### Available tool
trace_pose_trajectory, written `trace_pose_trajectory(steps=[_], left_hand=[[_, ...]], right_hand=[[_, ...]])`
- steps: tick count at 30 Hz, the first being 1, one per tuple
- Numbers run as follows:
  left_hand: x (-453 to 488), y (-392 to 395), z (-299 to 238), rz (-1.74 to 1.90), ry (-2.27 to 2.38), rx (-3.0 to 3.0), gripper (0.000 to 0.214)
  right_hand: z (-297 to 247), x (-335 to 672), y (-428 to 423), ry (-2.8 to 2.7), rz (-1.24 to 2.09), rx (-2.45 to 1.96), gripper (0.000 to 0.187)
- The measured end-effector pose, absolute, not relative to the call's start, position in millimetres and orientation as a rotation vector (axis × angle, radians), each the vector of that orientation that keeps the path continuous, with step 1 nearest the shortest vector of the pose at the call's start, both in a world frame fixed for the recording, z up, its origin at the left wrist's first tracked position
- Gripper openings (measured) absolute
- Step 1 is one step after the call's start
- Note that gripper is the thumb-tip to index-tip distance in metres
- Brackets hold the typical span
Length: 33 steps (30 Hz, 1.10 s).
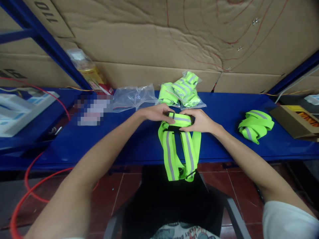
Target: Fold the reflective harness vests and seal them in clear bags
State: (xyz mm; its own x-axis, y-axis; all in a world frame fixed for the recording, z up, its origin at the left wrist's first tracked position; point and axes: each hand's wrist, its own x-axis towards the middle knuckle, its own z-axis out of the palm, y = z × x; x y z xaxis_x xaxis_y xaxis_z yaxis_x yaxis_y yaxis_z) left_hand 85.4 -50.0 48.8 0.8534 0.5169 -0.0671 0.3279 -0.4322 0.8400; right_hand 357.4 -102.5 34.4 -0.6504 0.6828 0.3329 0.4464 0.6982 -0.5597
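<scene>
Between my two hands is a lime-yellow reflective vest (170, 156) made of elastic straps with grey stripes and black buckles. My left hand (159, 114) pinches the left end of its folded belt part at a black buckle. On the other end, my right hand (199, 121) is closed around the strap, thumb below and fingers above. The shoulder straps dangle over the table's front edge toward my lap. Just beyond my hands lie bagged reflective vests (185, 87) in clear plastic.
A loose lime strap bundle (256, 124) lies to the right, near an open cardboard box (296, 121). Clear empty bags (136, 96) and a plastic-topped bottle (87, 68) stand at the back left of the blue table (219, 146). A red hose (27, 186) loops at left.
</scene>
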Motion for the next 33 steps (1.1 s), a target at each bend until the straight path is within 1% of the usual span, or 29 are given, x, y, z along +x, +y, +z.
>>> trace_pose_trajectory(steps=[3,5,7,9,13,17,19,23,27,31,33], left_hand=[[81.0,-50.1,55.9,0.186,0.586,2.073,0.035],[78.4,-50.8,61.3,0.136,0.567,2.085,0.031],[76.7,-51.9,66.0,0.112,0.566,2.092,0.033],[75.8,-52.8,69.1,0.137,0.581,2.092,0.037],[74.6,-52.7,70.7,0.178,0.606,2.097,0.044],[73.6,-50.5,65.4,0.119,0.727,2.070,0.045],[74.3,-49.8,60.8,0.169,0.770,2.064,0.046],[78.2,-49.9,52.1,0.319,0.690,2.020,0.044],[82.0,-50.2,47.6,0.337,0.671,2.029,0.052],[84.2,-50.0,46.7,0.425,0.647,2.092,0.042],[85.1,-50.1,46.5,0.459,0.637,2.112,0.043]], right_hand=[[34.1,357.8,-101.3,-2.392,0.617,-0.856,0.052],[34.8,357.9,-100.9,-2.414,0.599,-0.851,0.039],[36.4,358.9,-100.5,-2.442,0.562,-0.851,0.025],[38.5,361.1,-99.7,-2.475,0.555,-0.840,0.028],[41.1,366.2,-97.3,-2.507,0.674,-0.803,0.029],[40.2,368.4,-95.2,-2.506,0.708,-0.811,0.034],[39.0,368.6,-94.5,-2.503,0.714,-0.831,0.038],[36.2,368.0,-93.3,-2.489,0.732,-0.840,0.045],[33.7,367.7,-92.7,-2.441,0.724,-0.823,0.048],[32.5,369.1,-92.9,-2.391,0.806,-0.845,0.054],[31.6,369.3,-93.1,-2.388,0.779,-0.851,0.055]])
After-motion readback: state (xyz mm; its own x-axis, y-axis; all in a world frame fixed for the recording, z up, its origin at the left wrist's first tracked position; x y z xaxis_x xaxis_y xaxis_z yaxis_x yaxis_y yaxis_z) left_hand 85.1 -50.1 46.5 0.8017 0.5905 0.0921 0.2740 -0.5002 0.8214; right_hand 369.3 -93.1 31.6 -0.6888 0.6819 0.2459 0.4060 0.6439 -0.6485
